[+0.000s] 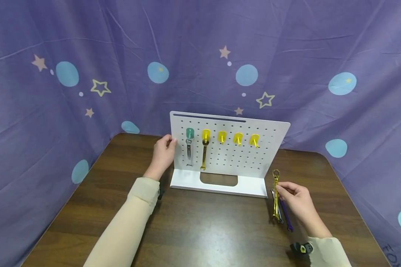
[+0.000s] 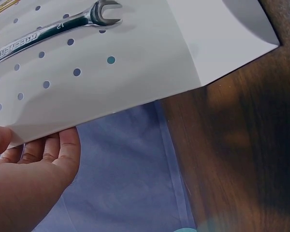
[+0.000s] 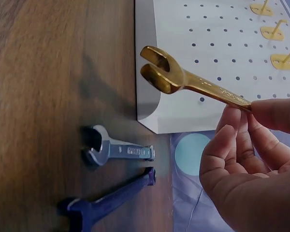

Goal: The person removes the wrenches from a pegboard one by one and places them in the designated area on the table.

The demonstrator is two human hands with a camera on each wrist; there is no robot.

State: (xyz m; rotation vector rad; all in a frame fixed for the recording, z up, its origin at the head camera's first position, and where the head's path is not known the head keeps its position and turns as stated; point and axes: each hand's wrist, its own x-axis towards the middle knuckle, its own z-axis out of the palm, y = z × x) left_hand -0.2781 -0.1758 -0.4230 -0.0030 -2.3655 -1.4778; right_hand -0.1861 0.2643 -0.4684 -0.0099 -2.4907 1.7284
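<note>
A white pegboard stand (image 1: 227,148) sits upright on the brown table (image 1: 200,222). A silver wrench (image 1: 189,152) hangs on its teal hook, and a gold wrench (image 1: 204,155) hangs beside it on a yellow hook. My left hand (image 1: 163,152) grips the board's left edge, with the fingers behind the panel (image 2: 111,72) and the silver wrench (image 2: 48,31) close by. My right hand (image 1: 295,198) pinches a second gold wrench (image 1: 275,194) and holds it lifted off the table, open jaw end (image 3: 159,72) free. A silver wrench (image 3: 116,151) and a purple wrench (image 3: 106,205) lie on the table below it.
Three yellow hooks (image 1: 238,139) on the board are bare. A purple cloth with stars and dots (image 1: 200,66) closes off the back and both sides. The table's front half has free room.
</note>
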